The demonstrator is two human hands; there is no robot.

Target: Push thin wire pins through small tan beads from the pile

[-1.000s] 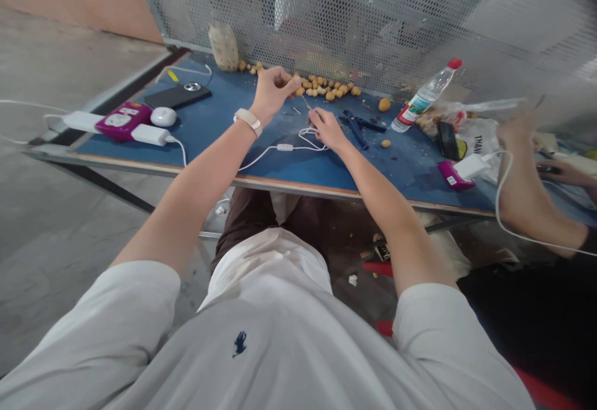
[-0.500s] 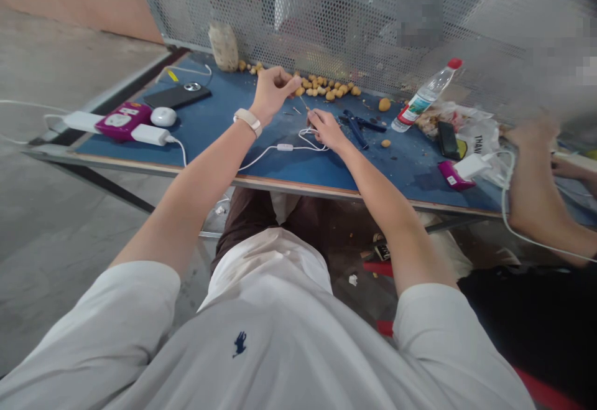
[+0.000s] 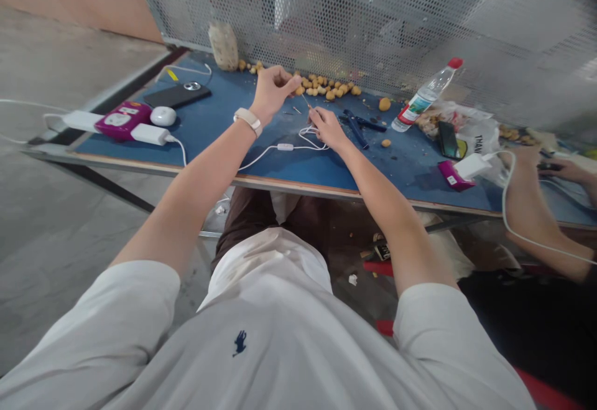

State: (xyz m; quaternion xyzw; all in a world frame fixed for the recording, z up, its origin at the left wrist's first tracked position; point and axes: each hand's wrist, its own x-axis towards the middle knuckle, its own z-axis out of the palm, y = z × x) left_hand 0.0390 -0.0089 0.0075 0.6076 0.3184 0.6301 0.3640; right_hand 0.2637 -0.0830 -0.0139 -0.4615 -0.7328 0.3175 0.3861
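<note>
My left hand [image 3: 273, 93], with a pale watch band at the wrist, is raised over the table with thumb and fingers pinched together. What lies in the pinch is too small to make out. Below and to its right, my right hand [image 3: 326, 129] has its fingers closed on a thin, pointed piece [image 3: 306, 102], which sticks up toward my left fingertips. A white cable [image 3: 311, 133] with an inline switch [image 3: 285, 147] loops beside my right hand. Just right of that hand lie blue-handled pliers [image 3: 357, 129]. A few small slivers lie between the hands.
Small round yellowish-brown fruits [image 3: 331, 89] line the mesh panel [image 3: 280, 24]. A bottle [image 3: 422, 102] stands tilted at right, near a plastic bag [image 3: 480, 133]. On the left are a phone [image 3: 175, 96] and a purple power block [image 3: 124, 121]. A co-worker's arm [image 3: 527, 195] reaches in at far right.
My two hands stay almost still. At the far right, the co-worker's arm has shifted slightly left and lower, and another of their hands shows more clearly.
</note>
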